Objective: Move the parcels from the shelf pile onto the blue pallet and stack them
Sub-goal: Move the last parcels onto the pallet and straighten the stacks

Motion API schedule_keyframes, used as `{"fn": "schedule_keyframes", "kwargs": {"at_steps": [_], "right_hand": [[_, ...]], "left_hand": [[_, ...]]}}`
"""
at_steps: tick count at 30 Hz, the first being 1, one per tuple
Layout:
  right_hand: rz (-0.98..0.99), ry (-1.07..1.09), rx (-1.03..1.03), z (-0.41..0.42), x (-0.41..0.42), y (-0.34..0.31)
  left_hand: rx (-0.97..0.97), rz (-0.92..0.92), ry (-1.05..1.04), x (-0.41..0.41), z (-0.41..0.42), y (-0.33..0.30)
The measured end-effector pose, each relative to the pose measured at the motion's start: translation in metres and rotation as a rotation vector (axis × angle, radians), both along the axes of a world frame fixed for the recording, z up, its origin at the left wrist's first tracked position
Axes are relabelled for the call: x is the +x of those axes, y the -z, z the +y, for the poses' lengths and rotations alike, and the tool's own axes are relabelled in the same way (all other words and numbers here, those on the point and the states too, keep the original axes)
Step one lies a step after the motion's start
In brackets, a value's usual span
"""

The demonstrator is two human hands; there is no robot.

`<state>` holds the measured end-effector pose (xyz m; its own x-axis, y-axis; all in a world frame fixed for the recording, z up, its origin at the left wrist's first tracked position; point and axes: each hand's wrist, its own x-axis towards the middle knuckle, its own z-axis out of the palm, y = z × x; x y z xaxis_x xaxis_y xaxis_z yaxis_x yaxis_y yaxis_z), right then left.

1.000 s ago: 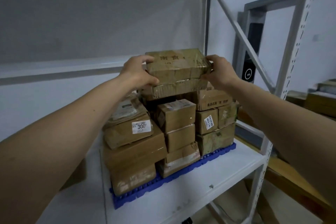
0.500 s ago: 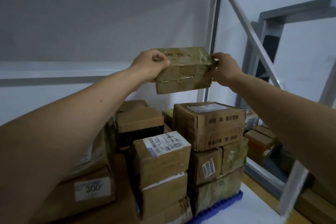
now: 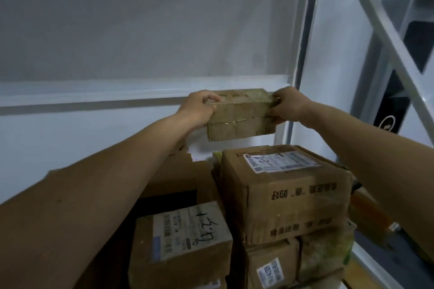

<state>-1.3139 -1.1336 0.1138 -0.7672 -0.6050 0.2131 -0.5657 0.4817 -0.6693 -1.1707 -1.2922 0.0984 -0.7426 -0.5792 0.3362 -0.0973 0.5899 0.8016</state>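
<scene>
A flat taped cardboard parcel (image 3: 242, 115) hangs in the air between my hands, above the back of the pile. My left hand (image 3: 199, 110) grips its left end and my right hand (image 3: 288, 105) grips its right end. Below it a large brown box with a white label (image 3: 288, 192) tops the right column of the stack. A smaller box marked with handwritten numbers (image 3: 183, 246) sits lower at the front, partly behind my left forearm. The blue pallet is out of view.
Several more brown parcels (image 3: 272, 265) fill the stack underneath. A white shelf upright (image 3: 303, 30) and a diagonal brace (image 3: 385, 30) stand right behind the held parcel. The grey back wall and a white rail (image 3: 94, 91) run across behind it.
The view has closed in on the stack and the pallet has dropped out of sight. Both hands have kept hold of the flat parcel, lifted off the pile and now held farther back.
</scene>
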Motion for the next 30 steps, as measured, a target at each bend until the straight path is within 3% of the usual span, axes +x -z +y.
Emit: {"fn": "schedule_keyframes", "kwargs": {"at_steps": [7,14,26,30], "right_hand": [[-0.159,-0.134,0.139,-0.008,-0.027,0.02],[-0.227,-0.162,0.185,-0.001,-0.04,0.03],[-0.183,-0.103,0.184,0.008,-0.05,0.043],[-0.042,-0.122,0.279,0.008,-0.051,0.041]], "left_hand": [[0.043,-0.179,-0.065,-0.016,0.001,0.023],[0.047,-0.212,-0.049,-0.026,0.009,0.041],[0.075,-0.308,-0.009,-0.03,0.016,0.034],[0.051,-0.362,-0.01,-0.03,0.016,0.031]]}}
